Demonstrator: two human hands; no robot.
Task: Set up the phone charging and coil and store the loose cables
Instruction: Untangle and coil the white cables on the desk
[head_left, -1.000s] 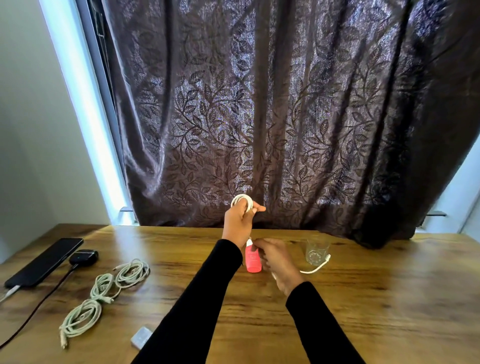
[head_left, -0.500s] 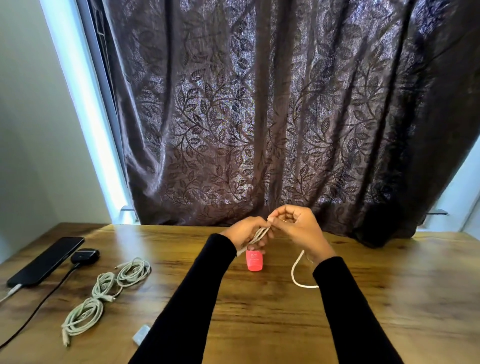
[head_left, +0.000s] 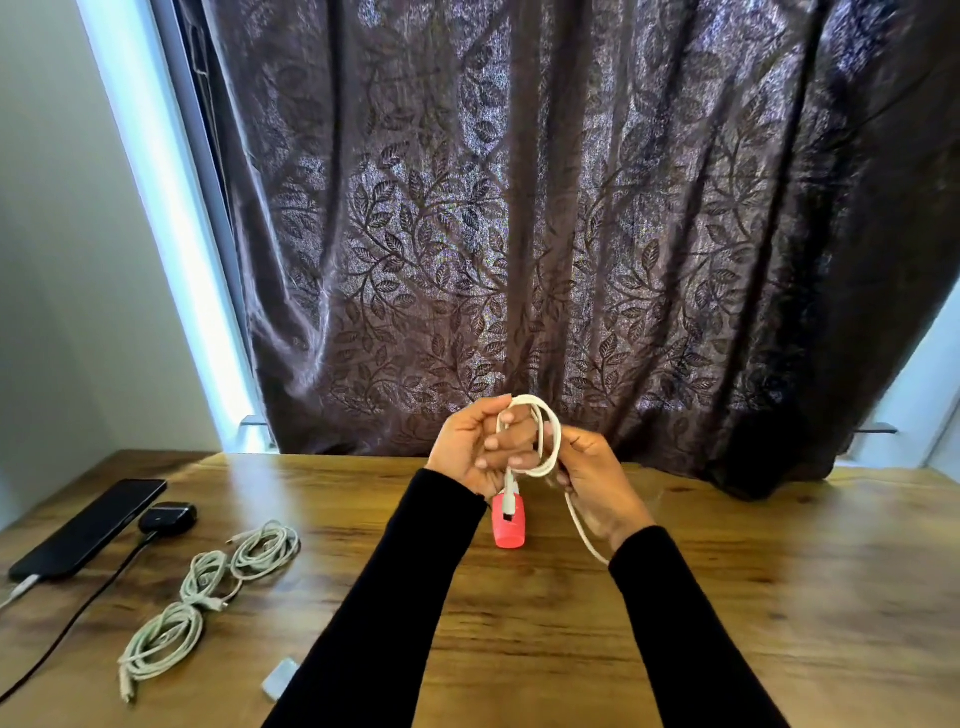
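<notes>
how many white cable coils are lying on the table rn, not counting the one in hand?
3, in a diagonal chain left of the arms: far coil, middle coil, near coil. Whether they are separate cables cannot be told; more could be hidden behind the sleeves.

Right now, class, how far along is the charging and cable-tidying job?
Done: the phone lies with a cable plugged into its near end, and grey cable coils sit on the table. In hand: both hands loop a white cable, its tail hanging loose. Left: finishing that coil and storing everything.
</notes>
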